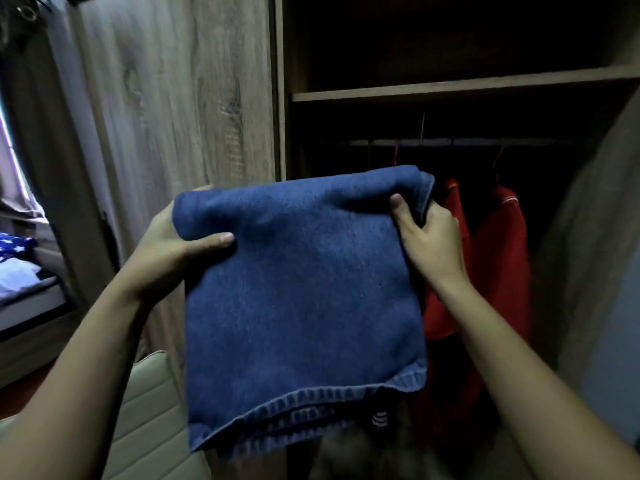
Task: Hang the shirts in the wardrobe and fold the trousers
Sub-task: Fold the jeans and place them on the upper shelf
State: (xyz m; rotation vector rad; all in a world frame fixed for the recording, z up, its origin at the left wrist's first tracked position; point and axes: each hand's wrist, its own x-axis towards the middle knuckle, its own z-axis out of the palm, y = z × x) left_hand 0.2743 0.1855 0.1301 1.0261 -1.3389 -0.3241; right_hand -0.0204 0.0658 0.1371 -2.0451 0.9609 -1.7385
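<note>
A folded pair of blue denim trousers [301, 299] hangs in front of me, held up at chest height before the open wardrobe [450, 88]. My left hand [173, 247] grips its upper left edge, thumb lying across the front. My right hand [426, 233] pinches the upper right corner, thumb on top. The hem seams show along the bottom edge. Behind the trousers, red shirts [491, 265] hang on hangers from the wardrobe rail [450, 143].
A closed wooden wardrobe door [180, 98] stands to the left. A beige padded chair [149, 420] is at lower left. A bed [24, 289] with blue starred fabric lies at far left. Another door panel [595, 237] edges the right side.
</note>
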